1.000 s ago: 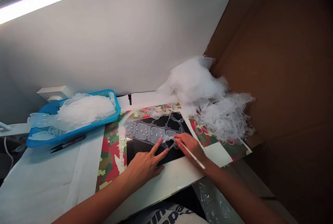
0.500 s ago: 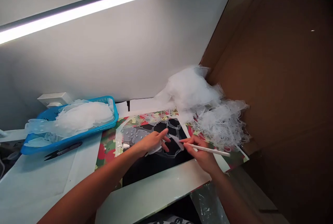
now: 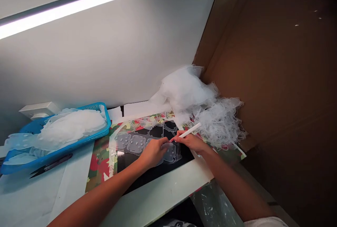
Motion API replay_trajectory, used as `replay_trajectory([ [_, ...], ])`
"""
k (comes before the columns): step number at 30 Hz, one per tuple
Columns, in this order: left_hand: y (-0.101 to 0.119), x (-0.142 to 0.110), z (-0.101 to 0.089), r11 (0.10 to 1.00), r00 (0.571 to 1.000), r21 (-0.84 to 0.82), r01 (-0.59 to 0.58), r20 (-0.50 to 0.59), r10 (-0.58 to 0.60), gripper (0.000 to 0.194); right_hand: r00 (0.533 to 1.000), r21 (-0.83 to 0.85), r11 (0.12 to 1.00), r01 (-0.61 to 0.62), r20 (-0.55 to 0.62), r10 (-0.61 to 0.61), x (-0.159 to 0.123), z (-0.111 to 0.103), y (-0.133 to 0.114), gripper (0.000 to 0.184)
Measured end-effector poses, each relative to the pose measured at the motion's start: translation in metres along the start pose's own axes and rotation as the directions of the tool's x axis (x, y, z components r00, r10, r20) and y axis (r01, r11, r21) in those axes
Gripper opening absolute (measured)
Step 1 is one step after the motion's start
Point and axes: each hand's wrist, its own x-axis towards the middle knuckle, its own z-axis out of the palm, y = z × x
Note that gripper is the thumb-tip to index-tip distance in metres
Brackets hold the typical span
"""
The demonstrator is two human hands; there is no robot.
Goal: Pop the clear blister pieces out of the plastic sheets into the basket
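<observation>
The sheet (image 3: 137,144) lies on the black mat (image 3: 127,165), showing on both sides of my left grip (image 3: 154,153), which bends over it; whether those fingers pinch it I cannot tell. My right grip (image 3: 193,143), closed around the white stick (image 3: 191,129), sits just beside the left.

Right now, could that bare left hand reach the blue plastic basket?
Probably yes: nothing tall stands between the left hand and the basket, only flat things like the clear plastic sheet.
</observation>
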Motion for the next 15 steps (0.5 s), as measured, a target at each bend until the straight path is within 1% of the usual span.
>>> replay_trajectory([
  [2,0.001,-0.003,0.003,0.999,0.999,0.038,-0.024,-0.022,0.025,0.024,1.000,-0.027,1.000,0.007,0.004,-0.007,0.003,0.002,0.003,0.030],
  [4,0.000,-0.008,0.006,0.996,0.997,0.074,-0.057,-0.053,0.061,0.024,0.999,-0.061,0.998,0.029,-0.019,-0.030,0.005,0.003,0.004,0.028],
  [7,-0.002,-0.023,0.011,0.981,0.979,0.109,-0.159,-0.110,0.171,0.030,0.990,-0.139,0.988,0.068,-0.114,-0.084,0.006,0.002,0.002,0.023],
  [9,-0.005,-0.036,0.012,0.974,0.962,0.051,-0.219,-0.156,0.225,0.033,0.982,-0.186,0.980,0.072,-0.160,-0.102,0.005,0.000,0.001,0.021],
  [10,-0.006,-0.042,0.012,0.973,0.956,-0.020,-0.230,-0.190,0.222,0.031,0.980,-0.198,0.978,0.066,-0.173,-0.101,0.005,-0.001,0.001,0.021],
  [11,-0.008,-0.047,0.010,0.969,0.956,-0.114,-0.217,-0.227,0.188,0.028,0.979,-0.201,0.978,0.056,-0.182,-0.093,0.003,-0.003,0.002,0.022],
  [13,-0.009,-0.054,0.005,0.930,0.959,-0.341,-0.136,-0.281,0.037,0.023,0.980,-0.193,0.981,0.030,-0.189,-0.068,0.001,-0.005,0.004,0.024],
  [15,-0.009,-0.058,-0.003,0.820,0.955,-0.571,-0.048,-0.268,-0.131,0.024,0.969,-0.189,0.982,0.015,-0.239,-0.060,-0.002,-0.007,0.007,0.025],
])
